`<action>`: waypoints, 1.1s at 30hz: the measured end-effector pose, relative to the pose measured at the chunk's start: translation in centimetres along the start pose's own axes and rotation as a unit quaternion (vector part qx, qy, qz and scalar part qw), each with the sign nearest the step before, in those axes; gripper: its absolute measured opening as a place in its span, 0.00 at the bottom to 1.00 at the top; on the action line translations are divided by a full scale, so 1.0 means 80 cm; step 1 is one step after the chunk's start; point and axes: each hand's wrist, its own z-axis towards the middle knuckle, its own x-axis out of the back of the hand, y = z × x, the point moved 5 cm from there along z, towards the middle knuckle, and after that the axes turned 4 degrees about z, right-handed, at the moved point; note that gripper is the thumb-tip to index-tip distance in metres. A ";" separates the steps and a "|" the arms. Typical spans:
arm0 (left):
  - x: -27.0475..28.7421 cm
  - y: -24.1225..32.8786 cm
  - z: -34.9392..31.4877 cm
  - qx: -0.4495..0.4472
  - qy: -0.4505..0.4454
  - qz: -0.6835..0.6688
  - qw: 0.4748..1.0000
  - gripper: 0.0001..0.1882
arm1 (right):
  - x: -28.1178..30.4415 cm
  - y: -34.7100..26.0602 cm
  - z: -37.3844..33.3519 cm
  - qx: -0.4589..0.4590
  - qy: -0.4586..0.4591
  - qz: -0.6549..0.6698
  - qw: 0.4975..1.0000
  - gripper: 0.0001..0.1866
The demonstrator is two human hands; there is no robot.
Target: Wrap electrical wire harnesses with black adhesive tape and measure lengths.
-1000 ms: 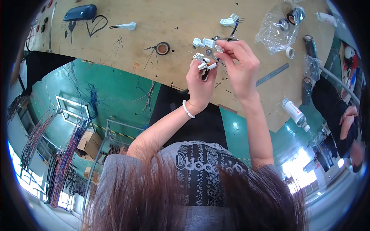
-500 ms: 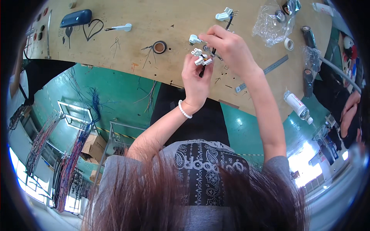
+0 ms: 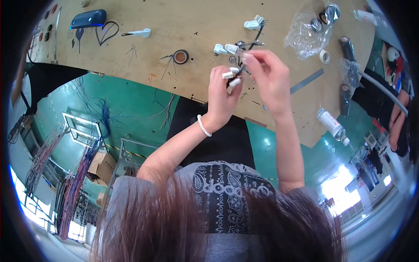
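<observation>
My left hand [image 3: 221,96], with a white bead bracelet at its wrist, is closed round several small white plug connectors [image 3: 228,75]. Dark wires show between its thumb and fingers. Just right of it, my right hand [image 3: 273,78] has its thumb and fingertips pinched together, slightly blurred. A pale white connector [image 3: 231,49] reaches out from those fingertips, and the grip itself is partly smeared. Close beside that piece, a pale blue-white connector holder [image 3: 219,49] stands on the board. Small metal rods [image 3: 258,43] and black cable lie behind the right fingers.
Another white holder [image 3: 253,23] stands farther back. Left lie a tape roll [image 3: 180,56], a white clip-like piece [image 3: 140,33] and a dark blue case [image 3: 88,19]. Right are a steel ruler [image 3: 307,81], clear plastic wrap [image 3: 301,39], a white tape roll [image 3: 324,56] and a bottle [image 3: 331,123].
My right hand has drawn back from the pale holder toward my left hand, and a white connector now shows at its fingertips. The connectors in my left hand have turned and sit slightly lower.
</observation>
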 end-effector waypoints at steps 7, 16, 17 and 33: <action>-0.005 -0.004 -0.001 -0.089 0.053 -0.044 0.994 0.10 | 0.011 0.021 -0.012 0.017 0.197 -0.003 0.980 0.10; -0.008 -0.016 0.000 0.016 0.056 -0.060 0.997 0.08 | 0.021 0.016 0.045 0.049 0.212 -0.120 0.969 0.10; -0.008 -0.016 0.001 0.024 0.054 -0.064 0.996 0.08 | 0.027 0.030 0.051 -0.049 0.193 -0.088 0.976 0.10; 0.007 -0.033 -0.004 0.044 -0.001 -0.094 0.995 0.06 | -0.008 -0.031 -0.015 0.011 -0.017 -0.207 0.978 0.09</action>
